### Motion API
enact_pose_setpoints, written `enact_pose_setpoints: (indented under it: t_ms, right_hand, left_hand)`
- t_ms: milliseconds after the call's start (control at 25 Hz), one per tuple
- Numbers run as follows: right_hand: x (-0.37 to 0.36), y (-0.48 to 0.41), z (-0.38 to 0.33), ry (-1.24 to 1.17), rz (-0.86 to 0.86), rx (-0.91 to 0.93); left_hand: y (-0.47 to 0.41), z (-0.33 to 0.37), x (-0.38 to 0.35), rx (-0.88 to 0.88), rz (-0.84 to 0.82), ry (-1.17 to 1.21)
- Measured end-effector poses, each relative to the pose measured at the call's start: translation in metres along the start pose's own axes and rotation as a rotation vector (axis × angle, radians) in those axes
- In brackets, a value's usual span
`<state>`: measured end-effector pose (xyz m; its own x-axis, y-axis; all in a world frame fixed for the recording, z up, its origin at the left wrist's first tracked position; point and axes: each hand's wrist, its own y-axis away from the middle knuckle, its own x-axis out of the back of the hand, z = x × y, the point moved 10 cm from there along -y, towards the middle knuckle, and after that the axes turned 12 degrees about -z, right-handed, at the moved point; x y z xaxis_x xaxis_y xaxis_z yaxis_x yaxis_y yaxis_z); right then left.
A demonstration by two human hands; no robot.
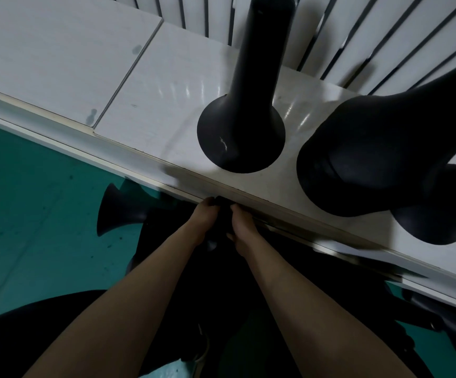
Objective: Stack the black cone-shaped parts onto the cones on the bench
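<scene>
The tall cone [244, 110] on the bench [150, 110] loses its top to the upper edge, and the cones on the right [371, 148] run past the right edge. Below the bench lip, the fingertips of the left hand [198, 223] and right hand [244, 229] vanish into a black part [221, 216] lost in shadow, so their hold cannot be told. The dark things [439, 317] at lower right are too murky to name.

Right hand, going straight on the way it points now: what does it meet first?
Most likely the front edge of the bench, just beyond the right hand, which grips a black part with the left hand. Depth is unclear; it might pass under the edge.
</scene>
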<state>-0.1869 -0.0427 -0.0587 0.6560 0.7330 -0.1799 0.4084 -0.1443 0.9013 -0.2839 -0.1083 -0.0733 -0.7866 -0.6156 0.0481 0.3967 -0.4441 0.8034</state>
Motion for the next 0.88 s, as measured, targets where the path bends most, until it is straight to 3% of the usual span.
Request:
enact_pose_setpoints:
  t_ms: [320, 880]
  right_hand:
    - [0.009, 0.013, 0.015, -0.067, 0.003, 0.096]
    - [0.034, 0.066, 0.009, 0.132, 0.078, 0.276]
  left_hand:
    - [0.011, -0.013, -0.001, -0.021, 0.074, -0.090]
    - [0.083, 0.001, -0.007, -0.130, 0.173, -0.101]
